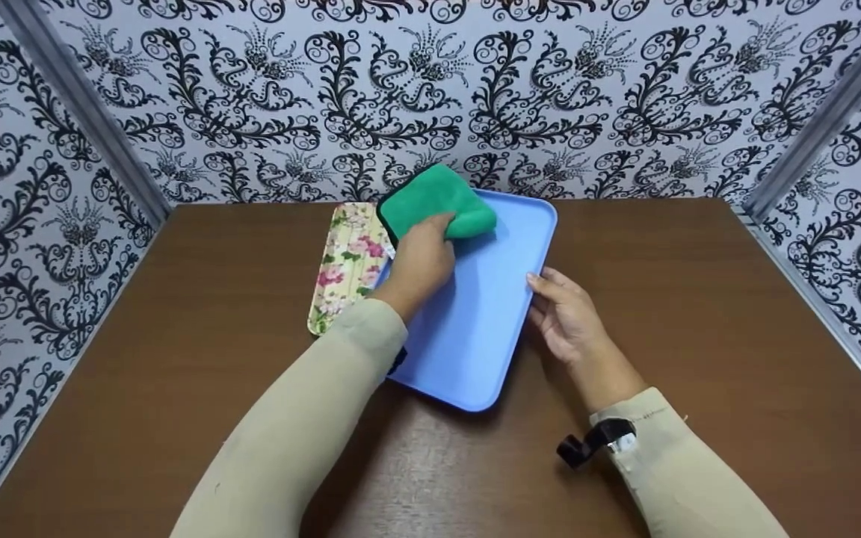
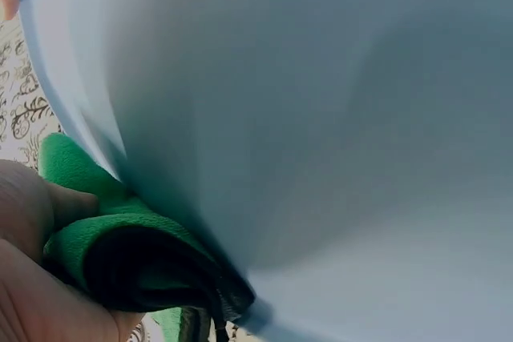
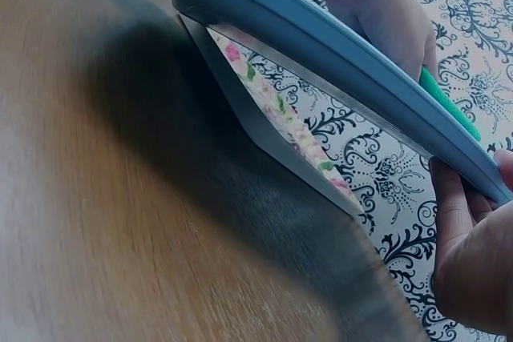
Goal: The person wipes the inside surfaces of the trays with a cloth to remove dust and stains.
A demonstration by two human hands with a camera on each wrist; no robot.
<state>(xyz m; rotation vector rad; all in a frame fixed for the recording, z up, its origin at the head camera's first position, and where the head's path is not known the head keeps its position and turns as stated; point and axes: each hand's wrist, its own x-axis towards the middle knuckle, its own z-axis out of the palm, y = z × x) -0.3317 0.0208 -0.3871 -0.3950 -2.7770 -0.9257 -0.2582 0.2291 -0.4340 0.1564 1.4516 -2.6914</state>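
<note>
A blue tray (image 1: 475, 314) is held up off the table, tilted, by my right hand (image 1: 569, 310), which grips its right edge with the thumb on top and fingers beneath. My left hand (image 1: 423, 258) holds a folded green cloth (image 1: 438, 198) with a dark border against the tray's far left corner. In the left wrist view the cloth (image 2: 120, 222) is bunched between thumb and fingers and touches the tray's rim. The right wrist view shows the tray's side (image 3: 321, 54) from below, with fingers under it.
A floral tray (image 1: 348, 261) lies on the brown table (image 1: 214, 314), left of the blue tray and partly hidden by it. Patterned walls (image 1: 430, 90) stand behind and at both sides. A black wrist camera (image 1: 595, 441) sticks out from the right sleeve.
</note>
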